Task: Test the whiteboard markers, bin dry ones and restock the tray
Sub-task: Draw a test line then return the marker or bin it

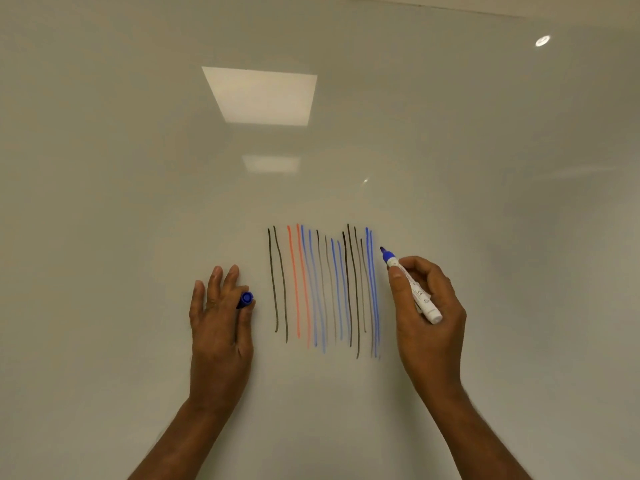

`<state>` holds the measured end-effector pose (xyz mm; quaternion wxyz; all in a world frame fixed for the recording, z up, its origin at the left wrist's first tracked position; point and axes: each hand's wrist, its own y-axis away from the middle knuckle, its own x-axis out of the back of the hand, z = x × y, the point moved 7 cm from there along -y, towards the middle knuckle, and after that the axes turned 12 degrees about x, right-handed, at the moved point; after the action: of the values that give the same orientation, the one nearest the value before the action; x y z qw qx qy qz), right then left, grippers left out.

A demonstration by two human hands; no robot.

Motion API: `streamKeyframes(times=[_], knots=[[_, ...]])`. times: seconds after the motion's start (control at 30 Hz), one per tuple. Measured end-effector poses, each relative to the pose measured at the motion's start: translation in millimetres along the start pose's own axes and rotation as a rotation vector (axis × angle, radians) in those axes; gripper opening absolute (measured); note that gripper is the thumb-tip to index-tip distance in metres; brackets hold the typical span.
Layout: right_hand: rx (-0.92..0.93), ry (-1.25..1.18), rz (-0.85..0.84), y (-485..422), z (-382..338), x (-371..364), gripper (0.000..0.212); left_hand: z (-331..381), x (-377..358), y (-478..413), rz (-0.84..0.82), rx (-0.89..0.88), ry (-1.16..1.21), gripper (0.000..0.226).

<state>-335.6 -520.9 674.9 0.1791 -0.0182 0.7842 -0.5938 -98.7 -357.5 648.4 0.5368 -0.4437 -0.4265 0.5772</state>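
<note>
- Right hand (427, 306) gripped white-barrelled blue whiteboard marker (410, 285), uncapped, tip pointing up-left, just right of the lines; tip contact with the board unclear.
- Left hand (220, 317) pinched small blue plastic cap (246, 299) with thumb and forefinger, other fingers straight.
- Glossy white whiteboard (138, 168) carried vertical black, orange-red and blue test lines (323, 289) between the hands.
- Ceiling-light reflections (261, 95) sat higher up.

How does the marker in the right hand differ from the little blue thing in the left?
The marker is long and white-barrelled, its blue tip bared and pointing up; the cap is short and all blue. The right hand wraps round the marker; the left hand only pinches the cap. Both share the same blue.
</note>
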Motion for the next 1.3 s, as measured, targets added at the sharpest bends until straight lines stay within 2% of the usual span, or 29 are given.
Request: streamKeyframes(times=[0.23,0.4,0.63,0.73,0.8,0.9,1.13,1.3], knots=[[0.029,0.059,-0.033,-27.6,17.8,-15.3,0.041,-1.4,-0.4,1.9,0.018,-0.040,-0.028,0.039],[0.052,0.101,-0.040,-12.1,16.8,-8.1,0.032,-1.2,-0.7,2.1,0.040,-0.066,-0.048,0.040],[0.079,0.183,-0.040,69.4,25.3,29.4,0.018,1.2,0.9,2.4,0.058,-0.100,-0.084,0.041],[0.068,0.226,-0.042,97.7,38.1,40.8,0.034,2.4,-1.1,2.3,0.064,-0.114,-0.090,0.041],[0.032,0.213,-0.040,100.7,41.2,43.5,0.032,3.2,-1.0,3.2,0.067,-0.111,-0.099,0.041],[0.004,0.130,0.017,80.7,31.0,41.2,0.015,3.3,-0.1,4.9,0.072,-0.113,-0.111,0.040],[0.112,0.050,-0.021,-14.7,3.2,-2.0,0.023,2.5,-0.4,4.0,0.071,-0.111,-0.103,0.041],[0.112,0.041,-0.035,-26.4,7.0,-10.6,0.028,1.5,-0.5,3.8,0.069,-0.104,-0.090,0.041]])
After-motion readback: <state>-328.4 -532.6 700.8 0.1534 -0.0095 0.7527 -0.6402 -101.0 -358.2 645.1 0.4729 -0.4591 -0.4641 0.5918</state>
